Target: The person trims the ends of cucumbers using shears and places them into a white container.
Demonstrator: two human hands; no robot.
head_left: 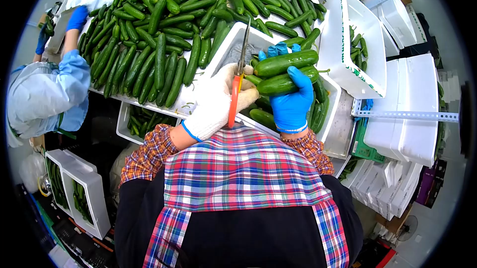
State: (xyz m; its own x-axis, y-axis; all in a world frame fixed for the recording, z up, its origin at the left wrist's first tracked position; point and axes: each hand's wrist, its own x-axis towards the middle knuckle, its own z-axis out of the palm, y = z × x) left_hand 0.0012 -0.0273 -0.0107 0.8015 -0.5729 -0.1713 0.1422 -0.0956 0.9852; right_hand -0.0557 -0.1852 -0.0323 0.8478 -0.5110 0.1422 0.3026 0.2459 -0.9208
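Observation:
My left hand, in a white knit glove with a blue cuff, is closed around scissors with red-orange handles. Their blades point up and away from me. My right hand, in a blue glove, lies palm up and grips two thick green cucumbers side by side, thumb across the nearer one. The left fingertips are close to the cucumbers' left ends; whether they touch I cannot tell. Below both hands is a white foam box with more cucumbers in it, partly hidden by the right hand and forearm.
A big heap of cucumbers covers the table ahead. Another foam box with cucumbers stands tilted at right, near stacked white boxes. At left a co-worker in blue gloves works. Cucumber boxes stand at lower left.

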